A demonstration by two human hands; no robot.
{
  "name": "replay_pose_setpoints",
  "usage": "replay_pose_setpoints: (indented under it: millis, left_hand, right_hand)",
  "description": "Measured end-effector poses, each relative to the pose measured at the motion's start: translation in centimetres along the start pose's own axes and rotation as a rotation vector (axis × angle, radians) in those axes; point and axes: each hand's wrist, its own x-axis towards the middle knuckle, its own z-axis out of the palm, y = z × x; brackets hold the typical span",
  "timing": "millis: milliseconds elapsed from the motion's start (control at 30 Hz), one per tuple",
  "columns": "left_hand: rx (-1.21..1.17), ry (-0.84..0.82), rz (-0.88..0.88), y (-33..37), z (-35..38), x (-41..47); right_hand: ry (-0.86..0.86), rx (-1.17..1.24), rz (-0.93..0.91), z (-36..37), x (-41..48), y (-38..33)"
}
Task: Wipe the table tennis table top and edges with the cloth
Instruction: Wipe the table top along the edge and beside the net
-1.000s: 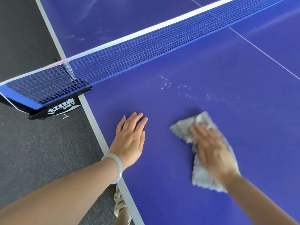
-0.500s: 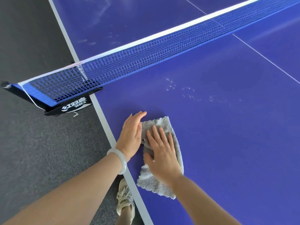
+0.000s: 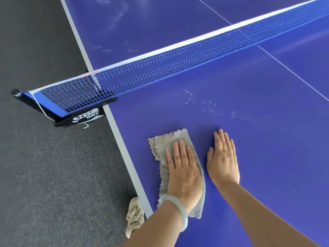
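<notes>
Count: one cloth (image 3: pixel 165 145), two hands, one net (image 3: pixel 178 68), one net clamp (image 3: pixel 83 116), one bracelet (image 3: pixel 179 207), one shoe (image 3: pixel 134 216). Cloth is lying flat on the blue table (image 3: pixel 267 157), just inside the white side edge line (image 3: pixel 124 150). Its long axis is running near-to-far, roughly parallel to that edge, far end pointing at the net. Left hand (image 3: pixel 183 172) is pressing flat on the cloth, fingers straight and together. Right hand (image 3: pixel 222 161) is resting flat on bare table just beside the cloth, fingers together. Pale specks (image 3: pixel 208 106) are sitting between hands and net.
</notes>
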Motion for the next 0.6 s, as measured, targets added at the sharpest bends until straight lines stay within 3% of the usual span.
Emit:
replay_pose_setpoints:
  millis: [267, 333, 500, 600]
  left_hand:
    - [-0.185, -0.003, 0.033, -3.7, 1.9, -6.5]
    - [-0.138, -0.003, -0.004, -5.6, 1.2, -4.0]
    - [-0.034, 0.016, -0.301, -11.4, -1.7, 7.0]
    - [-0.029, 0.024, -0.318, -12.1, -1.9, 8.7]
  right_hand:
    - [-0.003, -0.050, -0.001, 0.0, 0.1, -0.1]
    - [0.007, -0.049, -0.003, -0.1, 0.1, -0.2]
    - [0.004, -0.078, 0.004, 0.0, 0.2, -0.3]
    - [-0.006, -0.090, 0.005, 0.2, 0.2, -0.2]
